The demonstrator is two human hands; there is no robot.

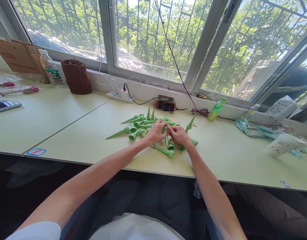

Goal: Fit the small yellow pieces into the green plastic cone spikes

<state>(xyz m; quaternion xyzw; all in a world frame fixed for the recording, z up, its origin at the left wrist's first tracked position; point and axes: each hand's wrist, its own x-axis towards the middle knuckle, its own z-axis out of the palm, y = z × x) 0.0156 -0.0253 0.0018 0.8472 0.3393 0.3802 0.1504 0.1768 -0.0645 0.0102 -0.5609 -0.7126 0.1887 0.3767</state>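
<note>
Both hands meet over a pile of green plastic watering spikes (118,132) on the table. My left hand (157,132) is closed around one green watering spike (163,129), of which only part shows between the fingers. Fingertips pressed together, my right hand (178,135) touches the same spot from the other side; whatever it pinches is too small and hidden to name. Around the hands lie more spikes with wide round caps, such as one spike (164,151) in front. Another spike (190,123) stands upright on the right with a small yellow piece at its side.
A pale table (93,133) runs below the windows. Toward the back are a brown bag (76,76), a water bottle (50,68), a power strip (121,96) and a green drink bottle (216,109). A white cup (284,145) sits right, a phone (6,106) left.
</note>
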